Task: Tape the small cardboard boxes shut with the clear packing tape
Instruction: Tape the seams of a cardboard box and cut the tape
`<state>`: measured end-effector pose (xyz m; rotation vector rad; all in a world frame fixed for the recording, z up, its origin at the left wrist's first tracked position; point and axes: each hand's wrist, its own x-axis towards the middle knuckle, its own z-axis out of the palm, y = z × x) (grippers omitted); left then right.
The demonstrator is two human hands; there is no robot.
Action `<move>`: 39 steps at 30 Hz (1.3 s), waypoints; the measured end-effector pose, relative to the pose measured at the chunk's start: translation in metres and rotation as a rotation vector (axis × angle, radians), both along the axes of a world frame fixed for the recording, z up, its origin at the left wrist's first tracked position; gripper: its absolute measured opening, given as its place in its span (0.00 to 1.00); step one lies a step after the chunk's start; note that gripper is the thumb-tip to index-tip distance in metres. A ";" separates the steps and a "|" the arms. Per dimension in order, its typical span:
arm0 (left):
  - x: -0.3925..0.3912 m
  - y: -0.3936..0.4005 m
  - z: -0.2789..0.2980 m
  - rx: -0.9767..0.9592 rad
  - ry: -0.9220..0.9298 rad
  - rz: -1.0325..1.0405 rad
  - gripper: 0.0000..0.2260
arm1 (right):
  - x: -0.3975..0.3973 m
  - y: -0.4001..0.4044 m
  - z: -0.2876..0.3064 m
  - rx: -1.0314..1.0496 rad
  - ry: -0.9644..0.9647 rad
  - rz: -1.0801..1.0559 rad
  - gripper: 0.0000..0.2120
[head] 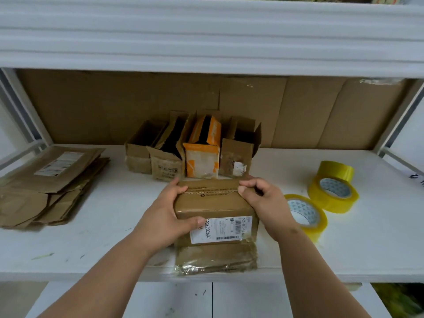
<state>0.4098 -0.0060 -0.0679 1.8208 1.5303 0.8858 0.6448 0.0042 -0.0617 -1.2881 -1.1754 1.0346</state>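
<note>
The left hand point(168, 216) and right hand point(263, 198) curl their fingers round the light, stiff cardboard box point(215, 210), best gripped by its side edges.

White shelf point(91, 244), cardboard-backed. Front centre: one closed cardboard box point(213, 207) with a white barcode label point(223, 229), glossy tape on its near face. Left hand point(168, 216) grips the box's left side, thumb on the label; right hand point(263, 199) curls over its right top edge. Behind: a row of four open small boxes point(192, 148), one orange and white. Left: flattened cardboard stack point(50, 184). Right: three yellowish tape rolls point(321, 198), one standing behind two lying flat.
</note>
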 end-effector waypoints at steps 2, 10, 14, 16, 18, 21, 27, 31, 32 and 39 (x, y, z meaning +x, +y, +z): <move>0.004 -0.002 0.002 -0.005 -0.059 0.012 0.38 | -0.001 -0.003 0.004 -0.003 0.034 0.028 0.05; -0.049 -0.019 0.074 0.119 0.073 0.214 0.34 | -0.034 0.009 0.034 0.111 0.111 0.351 0.22; -0.073 -0.023 0.068 0.063 0.075 0.288 0.34 | -0.067 0.019 0.021 0.062 0.077 0.462 0.27; -0.077 -0.021 0.051 0.033 -0.004 0.303 0.35 | -0.075 0.024 0.013 0.036 0.048 0.483 0.28; -0.074 -0.018 0.034 0.014 -0.055 0.329 0.35 | -0.076 0.028 0.005 -0.004 0.021 0.482 0.28; -0.062 -0.013 0.016 -0.011 -0.054 0.289 0.35 | -0.064 0.029 -0.003 -0.072 0.026 0.433 0.24; -0.024 0.005 0.004 0.027 -0.027 0.191 0.35 | -0.017 0.027 -0.005 -0.096 0.041 0.326 0.24; 0.018 0.018 0.003 0.030 -0.022 0.112 0.34 | 0.022 0.025 -0.006 -0.102 0.054 0.188 0.24; 0.027 0.020 0.002 0.039 -0.013 0.089 0.34 | 0.031 0.024 -0.007 -0.108 0.048 0.168 0.25; 0.049 0.027 0.005 0.135 0.096 0.125 0.25 | 0.064 0.012 -0.007 -0.047 -0.027 0.006 0.22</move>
